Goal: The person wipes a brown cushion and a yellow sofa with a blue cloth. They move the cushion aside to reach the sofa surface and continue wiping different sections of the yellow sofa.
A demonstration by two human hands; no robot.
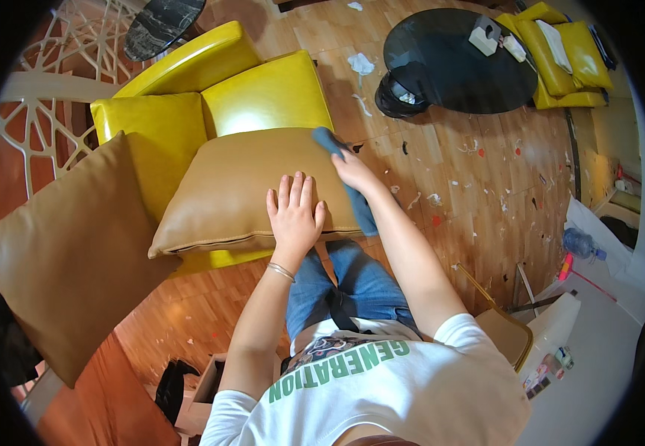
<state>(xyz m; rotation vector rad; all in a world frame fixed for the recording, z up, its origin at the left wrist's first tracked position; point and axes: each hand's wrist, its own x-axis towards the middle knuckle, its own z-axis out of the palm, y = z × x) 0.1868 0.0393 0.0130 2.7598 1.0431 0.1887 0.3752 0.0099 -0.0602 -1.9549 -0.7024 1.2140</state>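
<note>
A tan leather-look cushion (pixel 233 184) lies across the front of a yellow armchair (pixel 264 95), its zipped edge towards me. Flat on top of it rests my left hand (pixel 295 214), palm down with the fingers slightly spread. At the cushion's right end, my right hand (pixel 353 170) grips a blue-grey cloth (pixel 330 142), which hangs down along that side. Another tan cushion (pixel 71 245) leans at the left, against a yellow cushion (pixel 152 134) on the chair.
Beyond, a round black table (pixel 456 61) carries a tissue box (pixel 484 36), with a black bin (pixel 397 100) beside it. Scraps litter the wooden floor (pixel 445 167). A gold-framed chair (pixel 503 329) stands at my right, an open box (pixel 205 396) at lower left.
</note>
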